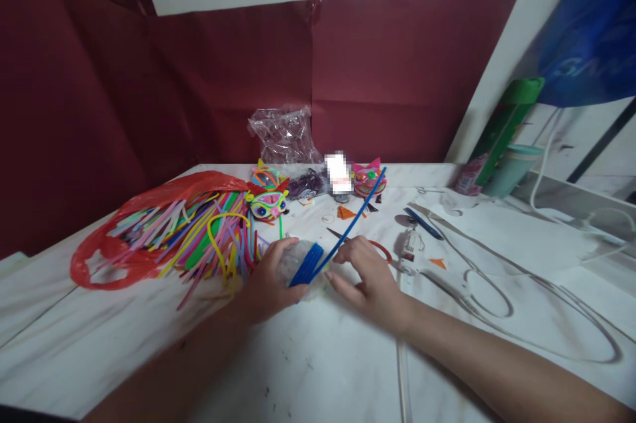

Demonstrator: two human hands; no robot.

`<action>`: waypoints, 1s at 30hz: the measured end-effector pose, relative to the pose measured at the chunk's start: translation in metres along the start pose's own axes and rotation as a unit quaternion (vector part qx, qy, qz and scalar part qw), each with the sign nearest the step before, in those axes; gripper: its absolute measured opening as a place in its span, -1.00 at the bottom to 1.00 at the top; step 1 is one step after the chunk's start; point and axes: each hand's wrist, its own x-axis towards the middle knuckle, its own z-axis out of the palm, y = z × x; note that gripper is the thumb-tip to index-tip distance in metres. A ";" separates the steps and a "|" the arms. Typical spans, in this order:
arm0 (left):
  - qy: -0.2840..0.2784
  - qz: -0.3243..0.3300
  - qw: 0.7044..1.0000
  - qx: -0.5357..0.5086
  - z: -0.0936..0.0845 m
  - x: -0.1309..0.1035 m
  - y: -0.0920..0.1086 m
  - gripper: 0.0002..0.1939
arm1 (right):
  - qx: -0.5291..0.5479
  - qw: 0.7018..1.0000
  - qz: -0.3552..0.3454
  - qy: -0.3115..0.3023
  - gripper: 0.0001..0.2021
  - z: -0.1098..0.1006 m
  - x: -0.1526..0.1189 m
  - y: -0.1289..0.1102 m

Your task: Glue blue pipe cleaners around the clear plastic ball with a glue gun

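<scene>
White marble table [318, 370]: your left hand [271, 284] grips a clear ball [298, 264] wrapped with fuzzy blue pipe cleaner [342, 237]; your right hand [365, 280] lies open beside it; a red bag [149, 224] holds colourful stems.

i've got a clear, crinkly ball [298, 262] on the white table, cupped in my left hand [265, 284], with a blue pipe cleaner [342, 233] wrapped in tight coils over its right side; the blue's free end slants up and away to the right, past my right hand [365, 280]
</scene>
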 end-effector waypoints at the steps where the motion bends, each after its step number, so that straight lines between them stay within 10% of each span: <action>1: 0.001 0.010 1.000 0.007 0.001 0.000 0.000 -0.31 | -0.011 0.998 -0.057 0.006 -0.94 -0.003 0.001 -0.001; 5: -0.009 0.028 0.998 0.053 0.001 0.000 -0.001 -0.31 | -0.065 0.991 -0.119 -0.020 -0.83 -0.002 0.002 0.000; 17: -0.040 0.040 0.994 0.090 0.000 0.001 -0.002 -0.31 | 0.095 0.990 0.082 -0.059 -0.95 0.014 -0.002 0.007; 30: -0.041 0.032 0.994 0.096 0.001 0.003 0.004 -0.38 | 0.068 0.990 0.104 -0.064 -0.88 0.015 -0.002 -0.004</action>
